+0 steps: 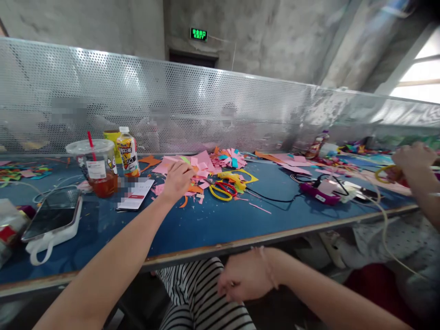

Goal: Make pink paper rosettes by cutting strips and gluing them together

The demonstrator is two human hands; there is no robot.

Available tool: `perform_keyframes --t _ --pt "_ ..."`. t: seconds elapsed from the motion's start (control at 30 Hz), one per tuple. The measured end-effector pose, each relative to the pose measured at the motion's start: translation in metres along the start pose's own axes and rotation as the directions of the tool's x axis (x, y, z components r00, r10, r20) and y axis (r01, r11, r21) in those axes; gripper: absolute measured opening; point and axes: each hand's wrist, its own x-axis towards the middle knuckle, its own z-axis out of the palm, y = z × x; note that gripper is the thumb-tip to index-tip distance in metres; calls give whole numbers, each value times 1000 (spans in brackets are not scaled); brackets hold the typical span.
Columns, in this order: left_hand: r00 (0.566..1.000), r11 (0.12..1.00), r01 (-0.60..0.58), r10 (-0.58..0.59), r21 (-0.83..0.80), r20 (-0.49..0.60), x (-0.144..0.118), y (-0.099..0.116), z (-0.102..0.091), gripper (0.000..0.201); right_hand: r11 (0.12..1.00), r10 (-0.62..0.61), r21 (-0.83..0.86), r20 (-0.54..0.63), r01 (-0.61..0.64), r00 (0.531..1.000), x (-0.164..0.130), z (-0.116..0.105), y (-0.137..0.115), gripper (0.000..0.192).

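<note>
Left hand pressing loose fingers onto pink paper: light, floppy, best pinched at an edge. Right hand curled empty in lap.

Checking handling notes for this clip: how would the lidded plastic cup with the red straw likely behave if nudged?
The cup looks only about a third full of reddish drink, so probably light and easy to slide. It is tall with a narrower base, so likely apt to tip. The lid should limit spilling, though the straw hole may leak.

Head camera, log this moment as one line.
left hand: on pink paper scraps | right hand: in lap, below blue table | scissors: untouched
</note>
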Motion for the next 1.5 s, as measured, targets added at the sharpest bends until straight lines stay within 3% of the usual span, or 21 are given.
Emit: perform_keyframes --t 0.07,0.1,0.13,0.17,0.2,0.23,0.27,0.37,0.4,0.53,0.57,0.7,0.9,1.1,1.2,1.33,1.4,1.5 --pt "1000 1000 -21 21 3 -8 -2 -1 3 22 987 -132 75 -91 139 987 1 -37 -7 21" --pt "1000 1000 -28 28 -4 -13 -2 -2 5 22 969 -193 110 -209 219 959 1 -59 -5 23" --pt "999 999 -34 34 -12 -17 -3 -3 6 22 955 -227 91 -386 282 894 4 -81 1 23" --pt "999 999 -36 35 -20 -19 -3 -3 7 22 956 -228 24 -567 292 792 9 -102 11 21" --pt "999 999 -30 30 -28 -18 -3 -4 9 22 963 -231 -73 -715 258 660 17 -119 24 18" --pt "1000 999 -15 15 -34 -16 -3 -5 10 22 962 -265 -185 -824 203 501 28 -132 39 15" --pt "1000 999 7 -8 -38 -10 -4 -5 10 23 946 -324 -291 -861 144 391 40 -141 55 13" --pt "997 996 81 -80 -45 21 -4 -6 12 25 873 -486 -479 -845 91 223 73 -142 94 17" --pt "995 995 94 -92 -46 36 -4 -7 12 24 850 -525 -521 -825 78 207 80 -136 102 20" --pt "989 989 138 -134 -54 69 -6 -10 14 24 779 -602 -627 -740 17 301 88 -112 117 35" --pt "986 986 156 -152 -59 72 -7 -10 14 25 774 -602 -634 -738 -7 306 87 -110 118 34" --pt "975 970 218 -211 -105 70 -8 -12 15 27 779 -584 -621 -768 -86 264 89 -111 121 21" --pt "959 955 281 -275 -98 71 -7 -10 13 28 801 -552 -595 -778 -67 300 96 -113 121 20" --pt "959 961 267 -258 -69 115 -9 -10 16 33 809 -553 -586 -782 -38 289 98 -112 122 17" --pt "960 958 271 -263 -88 101 -9 -11 16 30 860 -496 -510 -837 0 232 100 -111 121 20" --pt "928 897 369 -372 -243 34 -2 -8 14 21 926 -378 -377 -924 24 59 96 -113 119 39" --pt "868 799 466 -496 -379 21 3 -4 13 12 928 -373 -373 -928 5 -4 91 -116 120 46" --pt "749 528 566 -651 -633 127 8 2 13 11 939 -341 -341 -940 47 -12 87 -119 124 48"
